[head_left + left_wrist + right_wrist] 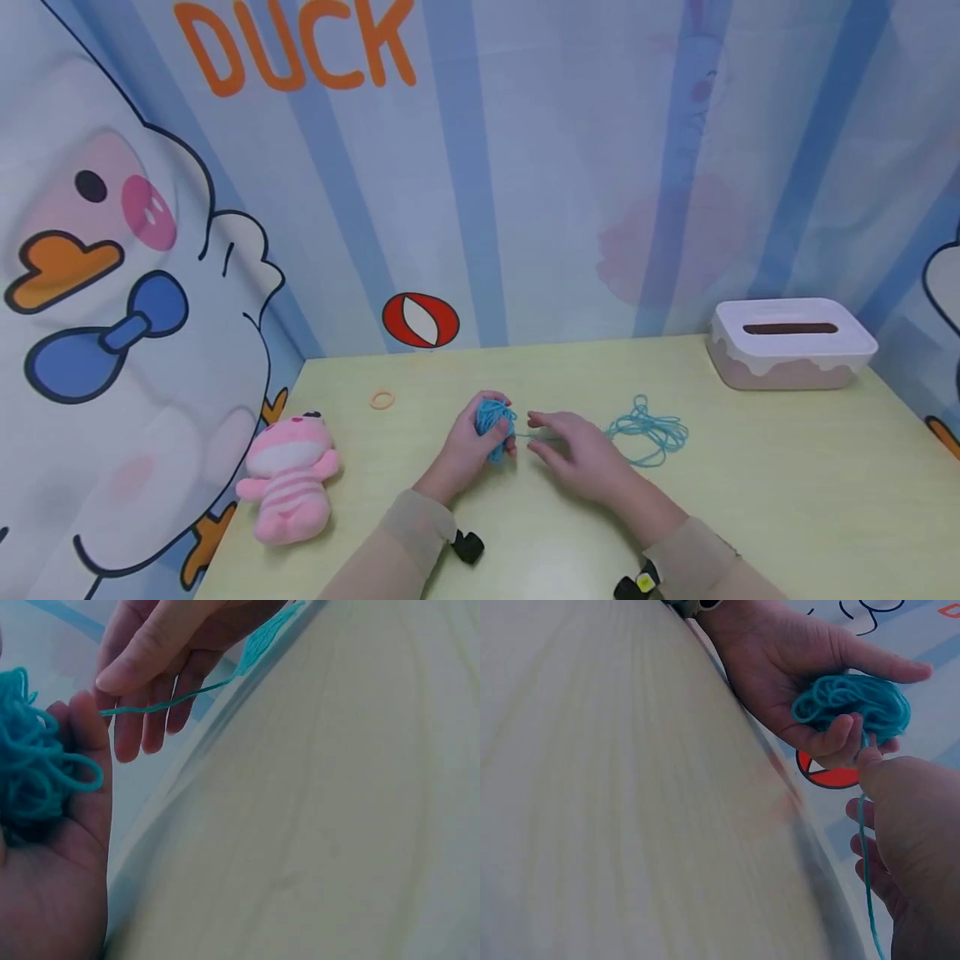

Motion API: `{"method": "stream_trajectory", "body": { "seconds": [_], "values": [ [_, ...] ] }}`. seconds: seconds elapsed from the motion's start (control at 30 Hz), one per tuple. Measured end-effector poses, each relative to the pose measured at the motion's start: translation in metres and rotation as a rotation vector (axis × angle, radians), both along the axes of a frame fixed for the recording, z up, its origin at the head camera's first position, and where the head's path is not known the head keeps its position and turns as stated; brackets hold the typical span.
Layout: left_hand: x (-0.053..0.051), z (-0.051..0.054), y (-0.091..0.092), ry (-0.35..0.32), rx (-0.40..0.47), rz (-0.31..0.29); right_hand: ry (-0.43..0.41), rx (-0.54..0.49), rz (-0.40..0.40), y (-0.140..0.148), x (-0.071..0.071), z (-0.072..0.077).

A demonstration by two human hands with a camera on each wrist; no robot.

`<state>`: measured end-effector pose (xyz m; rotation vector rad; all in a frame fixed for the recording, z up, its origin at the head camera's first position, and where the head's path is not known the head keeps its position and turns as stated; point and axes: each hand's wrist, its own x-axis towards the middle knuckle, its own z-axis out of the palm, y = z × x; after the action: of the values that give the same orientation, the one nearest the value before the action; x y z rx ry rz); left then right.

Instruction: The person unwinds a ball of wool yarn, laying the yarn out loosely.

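Note:
A loosely wound bundle of blue yarn [493, 417] sits in my left hand [467, 450], whose fingers and thumb hold it above the table. Loops stick out of the yarn bundle [37, 757] in the left wrist view. Just to the right is my right hand [581, 458], with thumb and fingers apart in the head view. A single strand [169, 703] leaves the bundle and passes along the fairly straight fingers of the right hand [169, 652]. It leads to a loose heap of the same yarn [652, 433] lying on the table beyond that hand.
On the left of the table [787, 500] lies a pink striped plush toy [292, 483]. A small orange ring [382, 399] is farther back. A white and brown tissue box [791, 346] stands at the back right, before a printed curtain [540, 167].

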<state>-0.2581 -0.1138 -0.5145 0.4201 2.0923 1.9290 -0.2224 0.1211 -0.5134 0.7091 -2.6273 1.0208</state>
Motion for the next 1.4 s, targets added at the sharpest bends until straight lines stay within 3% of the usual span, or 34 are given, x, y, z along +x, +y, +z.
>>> {"method": "stream_trajectory", "body": {
  "seconds": [0.13, 0.3, 0.47, 0.67, 0.8, 1.1, 1.27, 1.4],
  "values": [
    [0.002, 0.003, 0.002, -0.025, 0.008, 0.006, 0.008, 0.036, -0.001, -0.010, -0.002, 0.001],
    [0.000, 0.000, 0.002, 0.004, 0.041, 0.015, 0.070, 0.033, -0.037, -0.012, -0.001, 0.003],
    [-0.003, -0.005, 0.001, 0.004, 0.090, 0.044, 0.046, -0.011, -0.094, -0.009, 0.002, 0.009],
    [-0.005, -0.008, 0.001, 0.052, 0.007, 0.125, 0.032, -0.041, -0.126, 0.002, 0.002, 0.012],
    [-0.006, -0.009, 0.001, 0.062, -0.022, 0.144, 0.052, -0.051, -0.131, 0.013, 0.002, 0.013],
    [-0.003, -0.003, 0.000, 0.049, 0.103, 0.054, 0.047, -0.075, -0.174, 0.042, 0.002, 0.014],
    [-0.005, -0.005, 0.000, 0.061, 0.108, 0.111, 0.071, -0.081, -0.199, 0.059, 0.004, 0.016],
    [-0.007, -0.006, -0.001, 0.103, 0.043, 0.173, 0.079, -0.082, -0.229, 0.073, 0.006, 0.018]
  ]
}}
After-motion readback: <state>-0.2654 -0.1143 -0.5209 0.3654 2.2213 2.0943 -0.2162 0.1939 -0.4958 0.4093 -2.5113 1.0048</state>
